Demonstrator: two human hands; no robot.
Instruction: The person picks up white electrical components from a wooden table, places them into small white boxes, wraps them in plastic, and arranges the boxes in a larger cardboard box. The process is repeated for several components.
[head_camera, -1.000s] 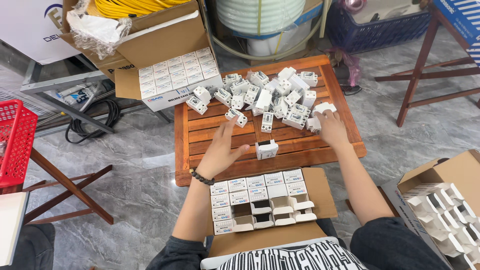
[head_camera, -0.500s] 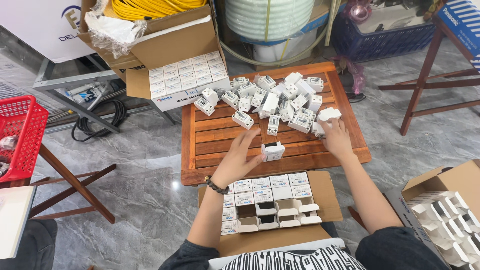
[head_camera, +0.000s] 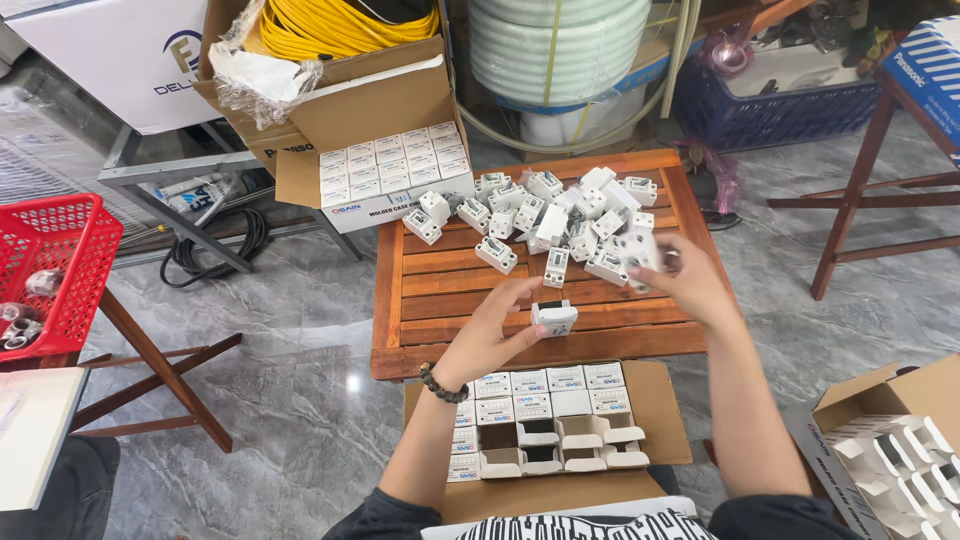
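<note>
l hand (head_camera: 490, 335) grips small white box (head_camera: 554, 317) nr table (head_camera: 440, 290) front edge; r hand (head_camera: 685, 280) grips breaker (head_camera: 638, 248) by pile (head_camera: 560, 215); carton (head_camera: 655, 400) below.

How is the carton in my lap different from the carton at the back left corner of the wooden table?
The lap carton is partly filled: some slots hold closed small white boxes, others stand open. The back carton is packed full, every small box closed. The lap carton lies level with flaps spread out; the back carton tilts toward the wooden table. Both are brown cardboard holding rows of small white boxes.
</note>
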